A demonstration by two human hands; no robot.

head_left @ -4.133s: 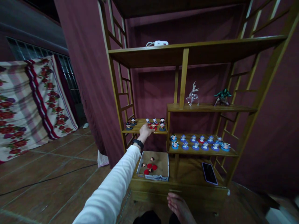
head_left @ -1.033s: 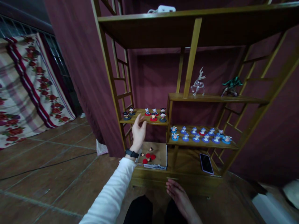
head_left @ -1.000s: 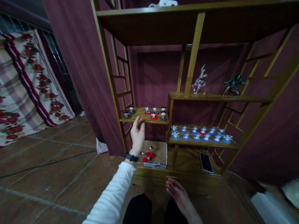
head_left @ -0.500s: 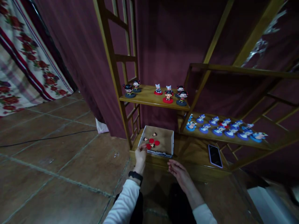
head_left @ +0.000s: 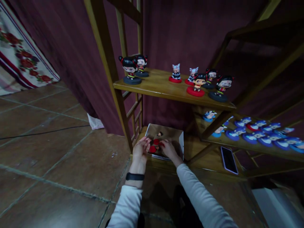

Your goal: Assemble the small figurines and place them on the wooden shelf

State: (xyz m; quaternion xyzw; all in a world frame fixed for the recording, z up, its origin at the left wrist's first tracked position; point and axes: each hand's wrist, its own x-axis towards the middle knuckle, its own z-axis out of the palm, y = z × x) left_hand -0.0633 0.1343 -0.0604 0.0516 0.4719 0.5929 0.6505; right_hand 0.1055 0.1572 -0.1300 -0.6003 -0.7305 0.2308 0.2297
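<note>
Red discs [head_left: 156, 142] and small figures [head_left: 159, 134] lie loose in a shallow box [head_left: 181, 144] on the bottom shelf [head_left: 193, 148], with a person's two bare hands at work over them. The right hand [head_left: 169, 149] reaches inside, fingertips at a patch of red, probably another disc; whether its grip is clenched on it cannot be told. The left hand [head_left: 140, 150] hovers at the box's left edge, fingers drawn together near a figure, its grip too dim to read as grasping or released.

Picking out pieces appears to be the step in hand. The next move seems to call for a light, sure pinch on a single disc, without scattering its neighbours.

By count: one box, three small figures inside, two discs plainly visible plus the likely third. On the upper shelf [head_left: 156, 85], seven mounted figures [head_left: 196, 87] stand: four on dark bases, paired at either end, and three on red between. Roughly a dozen blue figures [head_left: 254, 136] line the right shelf, a post [head_left: 217, 123] partly hiding some. One phone [head_left: 229, 160] lies right of the box.
</note>
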